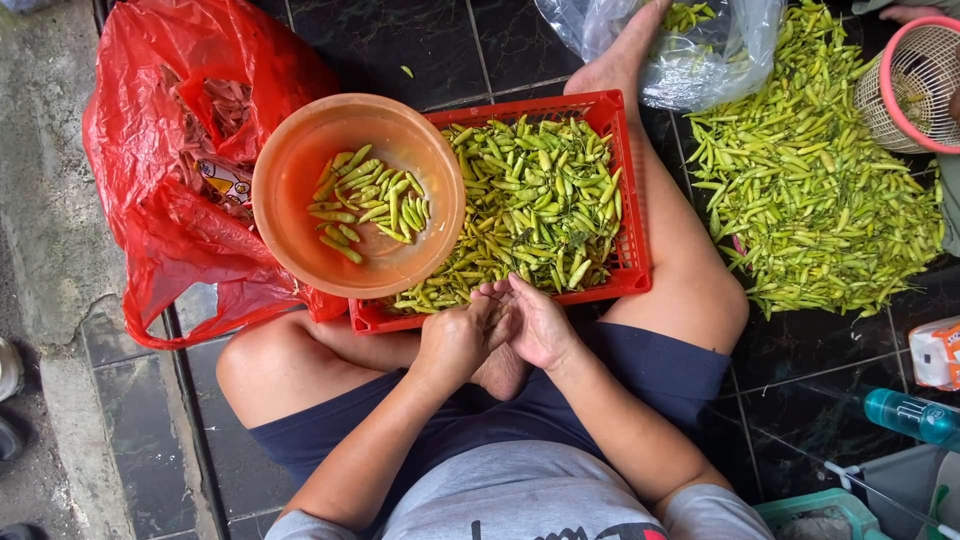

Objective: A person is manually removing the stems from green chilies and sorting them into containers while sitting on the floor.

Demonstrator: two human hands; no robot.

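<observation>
**Inspection note: seated chilli work on a tiled floor**

Surface: dark, glossy floor tiles (400, 40) with pale grout lines; a strip of rough grey concrete (45, 200) runs along the left edge. The person sits on the floor with bare legs spread around a red slatted crate (630, 180).

Hands: both forearms come in from the lower frame and meet just short of the crate's near rim. The left hand (452, 343) is curled loosely, knuckles up. The right hand (535, 322) lies against it, palm turned inward, fingers (500, 292) bent and overlapping those of the left. Whether anything is pinched between them cannot be told; the fingertips hide each other.

Contents: green chillies (530, 200) fill the crate directly beyond the fingertips, near but not touching. An orange bowl (300, 190) holding a small share of chillies rests on the crate's left corner, up and left of the fingers. A crumpled red plastic bag (150, 150) lies further left. A loose heap of chillies (810, 170) covers the floor well to the right of the fingers, beside a pink-rimmed basket (915, 85).
</observation>
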